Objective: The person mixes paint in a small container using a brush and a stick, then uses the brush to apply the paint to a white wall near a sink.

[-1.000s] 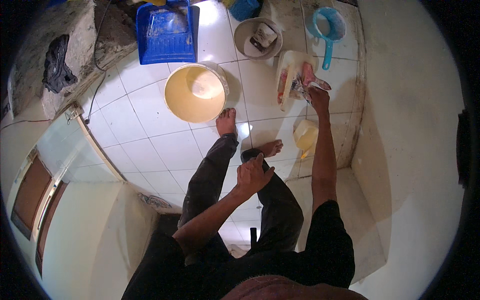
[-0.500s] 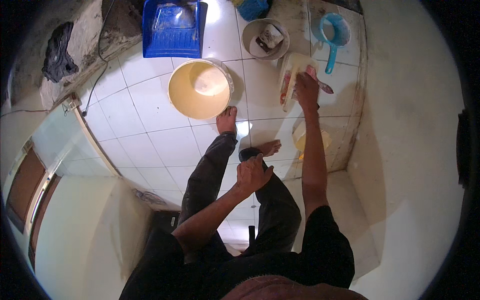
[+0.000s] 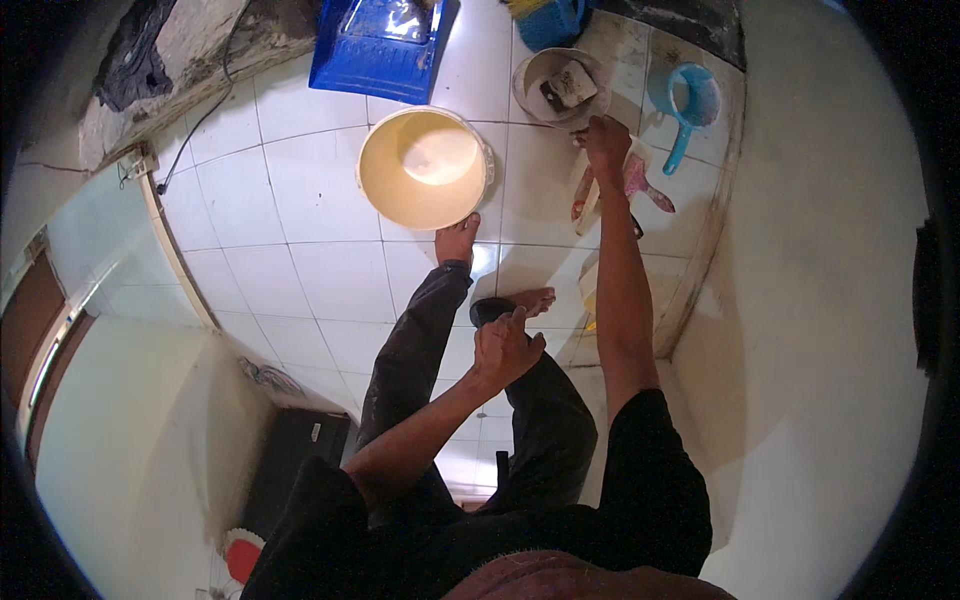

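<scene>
My left hand [image 3: 503,350] rests on my bent right knee, fingers spread and holding nothing. Farther out, my right hand [image 3: 606,152] is closed with curled fingers near the close rim of a pale bowl [image 3: 520,92] and the far end of a cream tray [image 3: 588,222]. Whatever it may hold is hidden under the fingers. Inside the bowl lies a whitish, dark-stained block [image 3: 574,84]. On the tray are a reddish stick-like tool [image 3: 580,200] and a brush with pinkish stains [image 3: 652,192], whose handle sticks out to the right.
A cream tub [image 3: 375,190] stands left of my right hand, touching or close to my foot. Beyond are a blue dustpan [image 3: 370,65] and a blue brush head [image 3: 550,25]. A turquoise dipper [image 3: 676,145] is by the right wall [image 3: 820,250]. A yellowish container [image 3: 589,290] is partly behind my right forearm.
My right hand has moved from over the middle of the tray to its far end beside the bowl. The whole view has shifted slightly. My left hand stays on the knee.
</scene>
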Motion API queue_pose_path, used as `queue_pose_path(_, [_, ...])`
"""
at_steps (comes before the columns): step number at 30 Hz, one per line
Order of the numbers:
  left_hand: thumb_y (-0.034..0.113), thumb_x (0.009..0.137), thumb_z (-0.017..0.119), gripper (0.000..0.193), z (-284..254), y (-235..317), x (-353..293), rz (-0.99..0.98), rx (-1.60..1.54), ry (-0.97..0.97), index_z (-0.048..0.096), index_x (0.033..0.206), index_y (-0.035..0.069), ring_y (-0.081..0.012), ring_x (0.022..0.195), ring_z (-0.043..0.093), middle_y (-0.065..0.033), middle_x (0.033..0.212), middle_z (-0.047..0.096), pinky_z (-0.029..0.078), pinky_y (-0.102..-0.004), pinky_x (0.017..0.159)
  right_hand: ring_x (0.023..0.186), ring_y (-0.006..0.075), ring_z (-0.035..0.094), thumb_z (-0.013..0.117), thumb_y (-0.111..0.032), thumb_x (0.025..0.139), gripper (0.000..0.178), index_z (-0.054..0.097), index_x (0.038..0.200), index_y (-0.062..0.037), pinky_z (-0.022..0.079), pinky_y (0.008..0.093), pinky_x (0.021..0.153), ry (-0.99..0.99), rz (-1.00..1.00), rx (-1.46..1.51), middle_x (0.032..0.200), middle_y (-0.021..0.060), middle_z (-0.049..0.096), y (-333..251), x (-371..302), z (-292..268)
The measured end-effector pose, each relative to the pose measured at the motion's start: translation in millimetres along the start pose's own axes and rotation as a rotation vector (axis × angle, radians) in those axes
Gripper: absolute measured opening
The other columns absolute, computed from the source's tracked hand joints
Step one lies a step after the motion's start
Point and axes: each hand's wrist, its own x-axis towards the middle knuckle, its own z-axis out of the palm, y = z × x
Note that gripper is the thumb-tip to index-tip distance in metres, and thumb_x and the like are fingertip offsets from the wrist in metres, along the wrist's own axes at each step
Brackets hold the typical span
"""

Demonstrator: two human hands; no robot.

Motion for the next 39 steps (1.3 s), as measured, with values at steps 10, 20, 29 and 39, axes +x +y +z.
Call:
queue_pose_path(10, [0.028, 0.080, 0.065, 0.054, -20.3, -10.3, 14.3, -0.195, -0.399, 0.250, 0.050, 0.119, -0.006, -0.0326, 0.087, 0.064, -0.0234, 0.099, 0.062, 0.051, -0.0400, 0.075, 0.057, 0.0259, 0.065, 0.058, -0.018, 0.082, 0.024, 0.061, 0.068, 0.0018, 0.053, 0.0389, 0.061, -0.007, 0.495, 0.488, 0.061, 0.0139, 0.066, -49.4, 2.0, 6.6])
queue_pose_path(20, [0.028, 0.084, 0.060, 0.059, -10.0, -34.6, 31.8, -0.593, -1.036, 0.453, 0.039, 0.123, -0.011, -0.0217, 0.077, 0.058, -0.0193, 0.100, 0.055, 0.049, -0.0333, 0.065, 0.055, 0.0265, 0.064, 0.054, -0.011, 0.081, 0.021, 0.055, 0.067, 0.0036, 0.051, 0.0368, 0.052, 0.000, 0.395, 0.525, 0.061, 0.0160, 0.062, -122.9, 7.8, 7.6])
queue_pose_path(29, [0.026, 0.088, 0.055, 0.035, -43.9, -9.5, 16.9, -0.639, -1.531, 0.093, 0.038, 0.115, 0.012, -0.0218, 0.086, 0.058, -0.0102, 0.106, 0.052, 0.046, -0.0332, 0.064, 0.067, 0.0427, 0.061, 0.055, -0.022, 0.076, 0.027, 0.059, 0.067, 0.0036, 0.049, 0.0484, 0.067, -0.031, -0.021, 0.203, 0.070, 0.0258, 0.062, -236.0, 63.4, 17.1])
queue_pose_path(39, [0.023, 0.089, 0.050, 0.029, -40.4, -12.9, 24.9, -0.636, -1.587, 0.154, 0.046, 0.103, -0.003, -0.0261, 0.077, 0.066, -0.0190, 0.090, 0.067, 0.051, -0.0317, 0.068, 0.076, 0.0418, 0.065, 0.061, -0.022, 0.074, 0.031, 0.066, 0.076, 0.0075, 0.052, 0.0461, 0.073, -0.156, 0.087, 0.166, 0.083, 0.0294, 0.064, -320.6, 91.5, 132.1])
